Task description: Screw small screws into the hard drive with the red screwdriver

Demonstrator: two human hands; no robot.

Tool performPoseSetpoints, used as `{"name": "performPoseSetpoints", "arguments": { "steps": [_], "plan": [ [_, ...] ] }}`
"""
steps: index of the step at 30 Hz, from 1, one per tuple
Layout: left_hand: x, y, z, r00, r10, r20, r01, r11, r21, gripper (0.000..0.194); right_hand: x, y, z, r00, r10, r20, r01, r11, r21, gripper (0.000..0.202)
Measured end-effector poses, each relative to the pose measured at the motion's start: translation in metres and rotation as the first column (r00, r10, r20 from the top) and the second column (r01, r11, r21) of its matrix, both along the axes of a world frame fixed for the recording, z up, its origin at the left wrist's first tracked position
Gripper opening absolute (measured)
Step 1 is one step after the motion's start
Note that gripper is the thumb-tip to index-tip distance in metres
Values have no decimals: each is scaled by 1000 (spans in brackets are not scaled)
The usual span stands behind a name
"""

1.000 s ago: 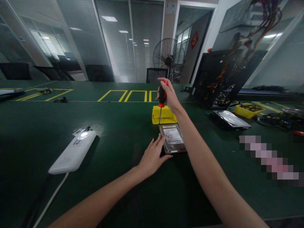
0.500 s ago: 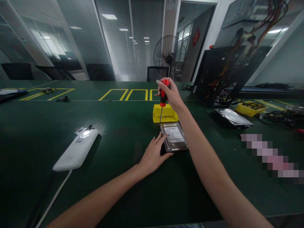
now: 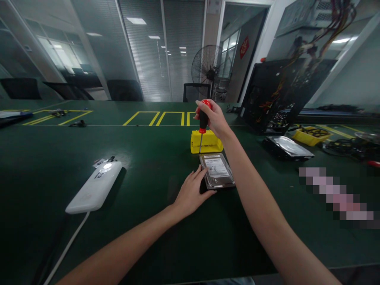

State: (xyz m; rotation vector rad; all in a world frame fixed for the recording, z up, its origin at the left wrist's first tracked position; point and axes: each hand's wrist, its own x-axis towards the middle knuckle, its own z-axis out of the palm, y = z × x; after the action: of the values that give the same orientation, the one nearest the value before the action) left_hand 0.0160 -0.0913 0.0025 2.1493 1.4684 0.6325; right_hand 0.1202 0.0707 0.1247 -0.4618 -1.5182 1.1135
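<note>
A silver hard drive [image 3: 218,171] with a white label lies flat on the green table. My left hand [image 3: 191,192] holds it at its left and near edges, with fingertips on the top and the thumb along the front. Above its far left corner, my right hand [image 3: 216,116] is closed round the red and black handle of a screwdriver [image 3: 203,120]. The screwdriver stands almost upright, shaft down, its tip at that corner. Whether a screw sits under the tip is too small to tell. Just behind the drive is a yellow plastic bin [image 3: 208,150].
A white power bank [image 3: 92,190] with a cable lies to the left. On the right are a second hard drive [image 3: 287,147], a yellow tray [image 3: 311,136] with cables, and a black computer case [image 3: 258,99]. A pixelated patch covers something at far right.
The screwdriver handle looks slightly turned within my right fingers, its tip at the same corner. My left hand and the hard drive have stayed in place.
</note>
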Motion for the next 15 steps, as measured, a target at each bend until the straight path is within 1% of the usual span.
{"name": "performPoseSetpoints", "arguments": {
  "steps": [4,9,12,15],
  "plan": [
    [0,0,-1,1000,16,-9,-17,999,-39,76,5,8,-1,1000,-11,-2,11,1000,-14,42],
    [-1,0,0,1000,-5,-2,5,1000,-20,76,12,15,-3,1000,25,-8,-26,998,-50,53],
    [-2,0,-1,1000,-6,11,6,1000,-20,76,17,15,-3,999,40,-21,-42,997,-68,50],
    [-3,0,-3,1000,1,19,0,1000,-26,76,19,15,-4,1000,22,-5,-23,997,-74,45]
  ]
}}
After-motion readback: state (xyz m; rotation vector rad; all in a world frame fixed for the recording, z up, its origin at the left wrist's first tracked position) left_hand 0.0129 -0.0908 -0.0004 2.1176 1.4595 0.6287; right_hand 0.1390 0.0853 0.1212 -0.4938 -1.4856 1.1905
